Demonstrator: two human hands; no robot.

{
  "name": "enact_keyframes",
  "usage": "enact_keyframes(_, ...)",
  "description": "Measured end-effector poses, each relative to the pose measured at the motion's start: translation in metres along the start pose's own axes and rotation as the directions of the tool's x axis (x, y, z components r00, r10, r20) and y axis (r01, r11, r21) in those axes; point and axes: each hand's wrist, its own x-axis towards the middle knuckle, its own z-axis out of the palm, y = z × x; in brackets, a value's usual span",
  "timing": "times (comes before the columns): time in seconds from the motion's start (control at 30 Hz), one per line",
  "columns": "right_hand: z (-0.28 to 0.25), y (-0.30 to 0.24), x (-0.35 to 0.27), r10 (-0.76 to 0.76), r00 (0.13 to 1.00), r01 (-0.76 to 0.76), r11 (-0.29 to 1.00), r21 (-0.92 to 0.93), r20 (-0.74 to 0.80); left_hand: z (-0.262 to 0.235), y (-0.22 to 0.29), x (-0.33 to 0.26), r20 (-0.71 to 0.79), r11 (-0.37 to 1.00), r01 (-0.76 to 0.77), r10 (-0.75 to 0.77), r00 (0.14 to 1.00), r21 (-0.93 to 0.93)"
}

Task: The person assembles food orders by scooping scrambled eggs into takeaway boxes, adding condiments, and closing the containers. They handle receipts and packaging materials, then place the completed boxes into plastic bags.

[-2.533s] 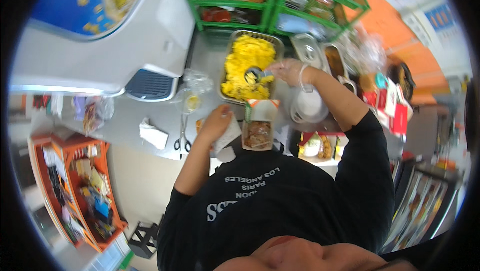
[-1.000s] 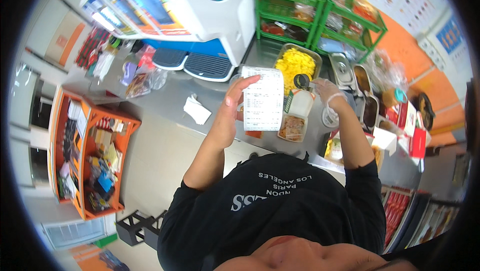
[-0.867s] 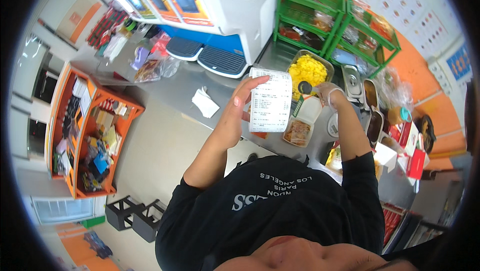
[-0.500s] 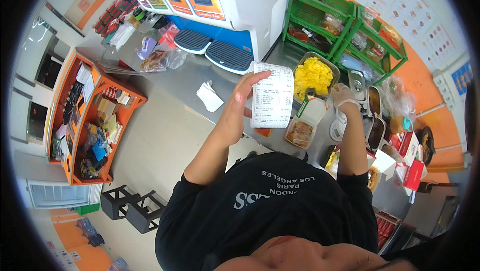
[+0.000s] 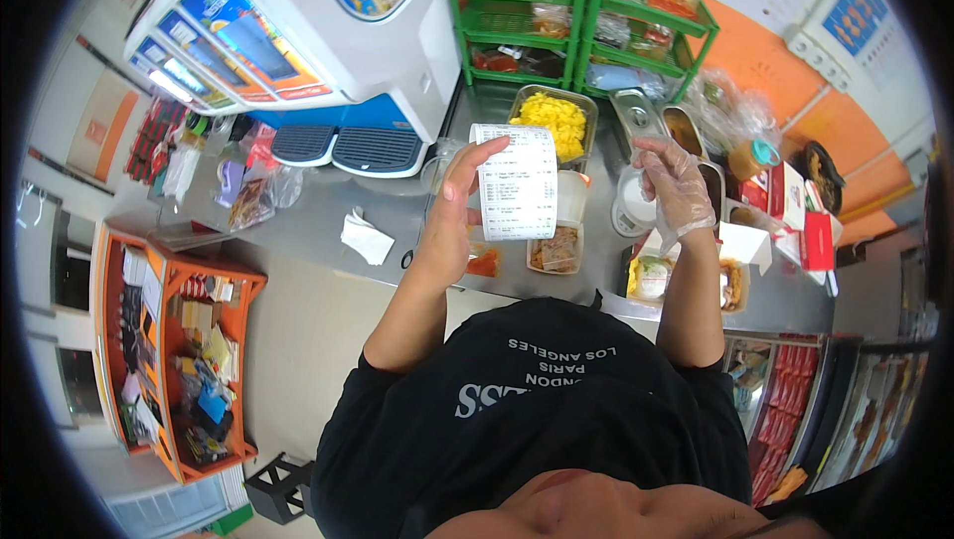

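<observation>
A long printed paper receipt with a curled lower end is held upright in my left hand, between the fingers and thumb. It hides part of the open takeaway box behind it, which has packed food inside. My right hand, in a clear plastic glove, is raised above the counter beside the round white kitchen scale. Its fingers are loosely bent and apart, and I see nothing in them. Beyond the receipt, a metal pan of scrambled egg stands on the counter.
Filled food boxes lie by my right forearm, with red-and-white cartons farther right. Green racks of bagged food stand at the back. A drink dispenser fills the back left. Crumpled white paper lies on the steel counter.
My view has swung to the right, so the counter appears farther left. My right hand has drawn back from beside the egg pan and lifted. My left hand still holds the receipt.
</observation>
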Motion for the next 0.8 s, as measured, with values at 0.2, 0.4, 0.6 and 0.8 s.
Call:
enact_keyframes(0.2, -0.001, -0.021, -0.030, -0.061, 0.997, 0.063, 0.997, 0.036, -0.049, 0.009, -0.012, 0.009, 0.088, 0.999, -0.035, 0.032, 0.996, 0.030)
enact_keyframes(0.4, 0.002, -0.030, -0.043, -0.110, 0.994, 0.111, 0.993, 0.041, -0.026, 0.009, -0.019, 0.009, 0.114, 0.992, -0.109, 0.101, 0.988, 0.067)
enact_keyframes(0.6, 0.009, -0.035, -0.050, -0.142, 0.989, 0.141, 0.989, -0.033, -0.029, 0.005, -0.020, 0.008, 0.131, 0.984, -0.149, 0.136, 0.982, 0.102)
enact_keyframes(0.8, -0.045, 0.018, -0.067, -0.341, 0.877, 0.283, 0.936, -0.210, -0.339, -0.005, -0.019, 0.008, 0.209, 0.949, -0.238, 0.195, 0.958, 0.208)
